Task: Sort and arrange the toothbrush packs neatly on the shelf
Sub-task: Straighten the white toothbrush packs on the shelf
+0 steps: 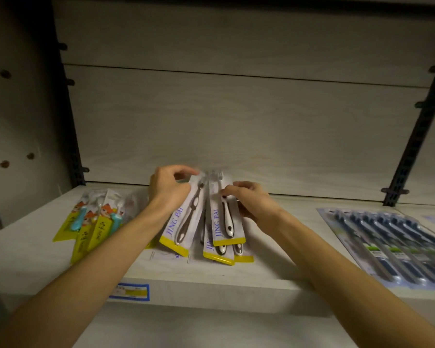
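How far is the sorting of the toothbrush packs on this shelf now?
Partly done. Looks done: the blue multi-pack lies flat at the right. In hand: the left hand and right hand each grip a white JING PAI pack, fanned and overlapping. Left: squaring that pile, and straightening the children's packs, which lie askew at the left.

We read "JING PAI" in blue letters on two white packs (180,222); the shelf tag (131,292) is unreadable.
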{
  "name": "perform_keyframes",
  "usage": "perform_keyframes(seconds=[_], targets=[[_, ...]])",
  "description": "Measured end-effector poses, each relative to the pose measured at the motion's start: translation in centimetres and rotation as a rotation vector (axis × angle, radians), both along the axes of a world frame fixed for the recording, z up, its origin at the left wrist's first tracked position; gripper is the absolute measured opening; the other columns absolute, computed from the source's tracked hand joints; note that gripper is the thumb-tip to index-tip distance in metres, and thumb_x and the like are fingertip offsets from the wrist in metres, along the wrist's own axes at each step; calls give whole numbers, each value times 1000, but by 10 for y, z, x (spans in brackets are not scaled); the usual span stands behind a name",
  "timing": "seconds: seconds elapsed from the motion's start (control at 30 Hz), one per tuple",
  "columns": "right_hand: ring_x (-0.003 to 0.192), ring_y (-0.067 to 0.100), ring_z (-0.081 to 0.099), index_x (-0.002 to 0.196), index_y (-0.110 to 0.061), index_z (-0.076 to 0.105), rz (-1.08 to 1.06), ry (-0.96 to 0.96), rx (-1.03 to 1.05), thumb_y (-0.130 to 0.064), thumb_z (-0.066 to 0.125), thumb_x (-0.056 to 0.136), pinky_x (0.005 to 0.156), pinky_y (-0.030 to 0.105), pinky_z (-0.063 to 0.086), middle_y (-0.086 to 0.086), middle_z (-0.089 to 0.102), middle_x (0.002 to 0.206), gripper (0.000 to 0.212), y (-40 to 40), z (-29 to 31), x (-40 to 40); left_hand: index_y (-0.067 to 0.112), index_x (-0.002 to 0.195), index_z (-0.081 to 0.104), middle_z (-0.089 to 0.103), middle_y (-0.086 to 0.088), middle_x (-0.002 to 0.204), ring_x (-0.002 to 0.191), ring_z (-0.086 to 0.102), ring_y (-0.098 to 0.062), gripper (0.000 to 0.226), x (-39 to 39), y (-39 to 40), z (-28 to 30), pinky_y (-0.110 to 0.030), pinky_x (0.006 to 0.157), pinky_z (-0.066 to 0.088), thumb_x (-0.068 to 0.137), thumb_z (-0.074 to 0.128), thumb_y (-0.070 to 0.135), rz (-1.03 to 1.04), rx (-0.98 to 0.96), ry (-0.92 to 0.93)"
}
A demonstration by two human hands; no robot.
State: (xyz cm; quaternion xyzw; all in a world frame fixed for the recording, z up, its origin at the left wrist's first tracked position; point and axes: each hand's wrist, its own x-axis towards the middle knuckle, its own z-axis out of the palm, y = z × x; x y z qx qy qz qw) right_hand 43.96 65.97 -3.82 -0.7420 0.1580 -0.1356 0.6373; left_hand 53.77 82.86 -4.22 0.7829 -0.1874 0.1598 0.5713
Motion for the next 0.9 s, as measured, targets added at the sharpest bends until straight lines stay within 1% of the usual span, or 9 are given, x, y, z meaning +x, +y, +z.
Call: perform_keyframes(seconds=[0.17,0.33,0.4,0.47,0.53,0.63,0.7,0.8,0.9], targets=[[79,27,58,93,-12,70,7,-4,-33,-21,72,83,84,49,56,12,57,91,14,-16,10,-17,33,76,76,74,11,88,88,70,-6,52,-10,8,26,-32,88,58,71,58,-16,-4,-174,0],[77,24,59,82,-20,58,-67,28,-190,-18,67,88,77,39,51,8,56,90,11,-34,26,-40,27,76,75,74,5,87,88,71,-15,45,-22,-24,40,-32,83,58,71,61,-15,-165,-276,122],[76,24,61,91,-11,66,-91,39,-216,-18,66,87,74,37,52,10,58,91,8,-44,28,-47,25,75,74,74,2,86,88,71,-19,42,-23,-41,44,-35,83,59,71,61,-15,-202,-328,187],[76,24,61,104,-2,68,-110,67,-245,-20,66,86,71,35,52,11,60,91,26,-54,27,-54,24,76,72,72,1,85,85,69,-16,43,-24,-56,49,-33,79,58,72,59,-16,-224,-362,212],[79,26,62,104,-1,68,-134,91,-300,-26,67,83,69,35,51,12,63,89,33,-64,25,-60,23,75,71,70,1,82,79,66,-14,43,-26,-70,50,-32,76,57,73,57,-18,-248,-366,225],[78,24,62,100,0,69,-144,184,-474,-25,66,88,65,30,51,10,66,86,28,-77,18,-65,23,75,71,70,4,80,79,66,-14,44,-27,-82,37,-37,81,58,72,56,-18,-270,-292,247],[90,27,66,111,-2,66,-175,283,-671,-28,66,90,76,37,58,12,69,101,33,-84,11,-65,23,76,72,69,3,82,82,67,-20,45,-21,-80,27,-41,84,60,71,55,-18,-264,-260,269],[116,31,59,131,-8,59,-239,256,-940,-35,65,89,95,39,51,12,61,128,50,-79,4,-62,24,77,72,69,2,83,80,65,-21,48,-10,-67,24,-37,78,59,71,53,-20,-228,-237,262],[111,25,63,134,-16,59,-177,128,-884,-35,66,87,91,32,49,5,69,119,51,-60,7,-48,23,77,73,73,-3,89,82,67,-22,46,1,-51,28,-33,76,58,68,53,-18,-181,-218,259]])
